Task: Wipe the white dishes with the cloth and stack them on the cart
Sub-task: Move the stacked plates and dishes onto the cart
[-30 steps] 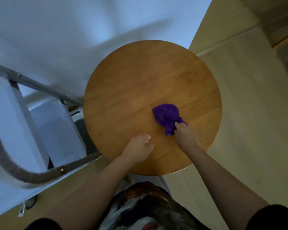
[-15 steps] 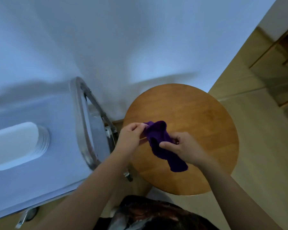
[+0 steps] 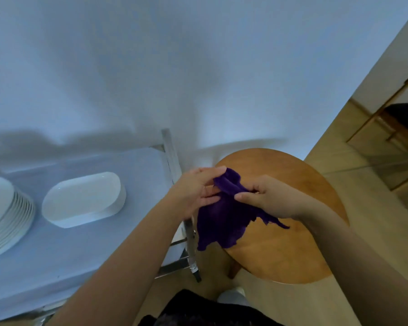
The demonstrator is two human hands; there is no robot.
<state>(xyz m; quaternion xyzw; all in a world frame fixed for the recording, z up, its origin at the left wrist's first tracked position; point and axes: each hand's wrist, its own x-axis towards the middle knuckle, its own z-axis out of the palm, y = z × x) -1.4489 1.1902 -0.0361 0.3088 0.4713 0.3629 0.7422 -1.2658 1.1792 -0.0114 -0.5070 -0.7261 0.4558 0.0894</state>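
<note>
We hold the purple cloth (image 3: 224, 215) up between both hands, above the near edge of the round wooden stool (image 3: 290, 231), at the gap between stool and cart. Our left hand (image 3: 196, 191) has the cloth's upper edge caught between thumb and fingers, the fingers fairly straight and close together. Our right hand (image 3: 266, 198) pinches a fold of the same edge with curled fingers, thumb tip forward. The cloth hangs loose from that upper edge, its ragged lower hem pointing toward 6 o'clock and one tail trailing toward 4 o'clock under the right wrist.

The dishes lie well apart from the cloth, toward 9 o'clock. On the cart's pale top (image 3: 80, 255) sits a white oval dish (image 3: 83, 200), its long axis running roughly from 8 o'clock to 2 o'clock, its nearer rounded end facing our left hand. Farther out at 9 o'clock, at the frame's edge, stands a stack of white plates (image 3: 5, 215), rims fanned.

The left hand is plainly the nearer to the oval dish, with the cart's metal rail (image 3: 172, 158) between them. We judge that the wiping has not begun on this dish, and that the coming reach goes leftward across that rail, cloth bunched in one hand while the other steadies the dish.
</note>
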